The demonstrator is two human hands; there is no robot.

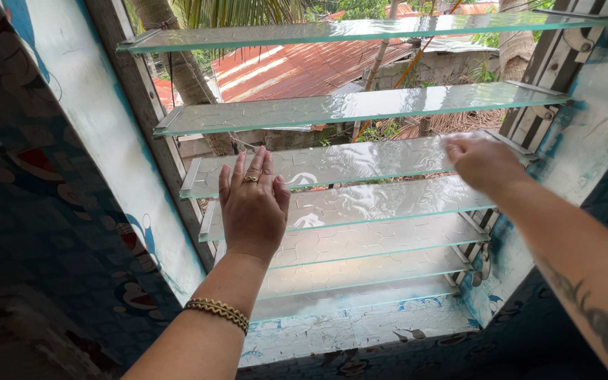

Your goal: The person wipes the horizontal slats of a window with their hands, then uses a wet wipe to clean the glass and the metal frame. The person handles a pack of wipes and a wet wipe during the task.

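Both hands are up at a louvre window of textured glass slats, all tilted open: the left hand [253, 204] lies flat, fingers straight and close together, palm down on the third glass slat [360, 163] from the top — a ring [250, 179] on 1 finger, a gold bracelet [217, 312] at the wrist. The right hand [482, 162] rests on the same slat near its right end, by the metal slat holders [547, 67]; its fingers look curled over the glass, though whether they grip it I cannot tell. Beyond the slats a rusty corrugated roof [297, 67] and palm trunks show — painted blue-and-white walls [72, 141] flank the frame.
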